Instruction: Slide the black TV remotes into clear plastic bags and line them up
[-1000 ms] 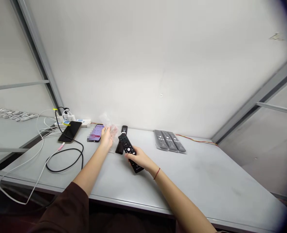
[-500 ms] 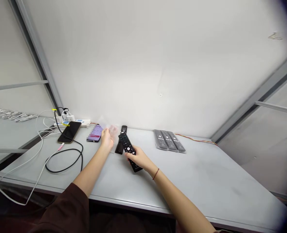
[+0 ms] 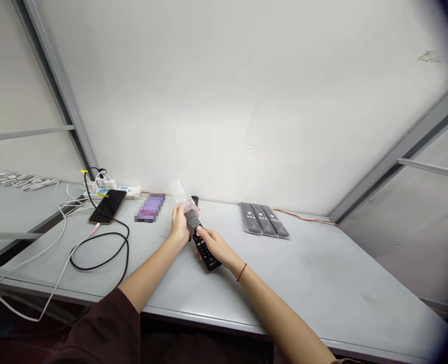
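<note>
You have a long, pale gray metal table [image 3: 322,268] in front of you. On the left lies a flat black phone [image 3: 107,206] with a thin gold edge. Just to its right is a second phone [image 3: 150,208], and its bright purple screen is blurred. Behind them sits a white power strip [image 3: 112,192]. A loopy black cord [image 3: 98,251] and a white cord [image 3: 62,237] curl beside them. Far back, you can see the tip of a black remote [image 3: 194,200]. On the right, three gray remotes in plastic wrap [image 3: 264,220] lie side by side, and thin red and yellow wires [image 3: 303,217] run past them.
</note>
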Demonstrator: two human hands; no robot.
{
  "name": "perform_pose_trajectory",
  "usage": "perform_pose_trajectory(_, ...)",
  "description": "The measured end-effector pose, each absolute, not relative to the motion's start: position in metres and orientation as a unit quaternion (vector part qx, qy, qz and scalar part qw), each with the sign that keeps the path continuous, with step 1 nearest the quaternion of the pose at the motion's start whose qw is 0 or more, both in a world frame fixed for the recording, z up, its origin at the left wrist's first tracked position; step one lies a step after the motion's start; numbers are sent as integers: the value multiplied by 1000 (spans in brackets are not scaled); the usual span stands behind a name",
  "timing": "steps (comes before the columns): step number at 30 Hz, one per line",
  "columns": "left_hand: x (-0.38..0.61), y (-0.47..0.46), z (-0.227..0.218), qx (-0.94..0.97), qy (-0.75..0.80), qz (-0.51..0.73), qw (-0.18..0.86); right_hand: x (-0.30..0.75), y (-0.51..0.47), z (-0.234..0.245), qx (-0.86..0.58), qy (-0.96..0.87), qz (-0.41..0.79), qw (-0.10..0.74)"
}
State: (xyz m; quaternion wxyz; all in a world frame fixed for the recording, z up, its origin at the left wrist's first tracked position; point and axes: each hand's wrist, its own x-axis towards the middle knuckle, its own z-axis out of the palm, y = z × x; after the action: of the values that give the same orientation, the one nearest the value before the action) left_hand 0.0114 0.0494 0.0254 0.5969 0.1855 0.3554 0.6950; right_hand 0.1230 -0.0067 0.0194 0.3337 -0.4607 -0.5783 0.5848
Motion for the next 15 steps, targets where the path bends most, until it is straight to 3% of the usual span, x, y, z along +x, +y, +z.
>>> perform_pose_trajectory(9,31,29,29,190,350,655,642,120,-4,20,-491,-520,561,417)
perform_pose_trajectory(15,-1,57,35,91,326,687,643,134,-6,33,-419,-585,609,334)
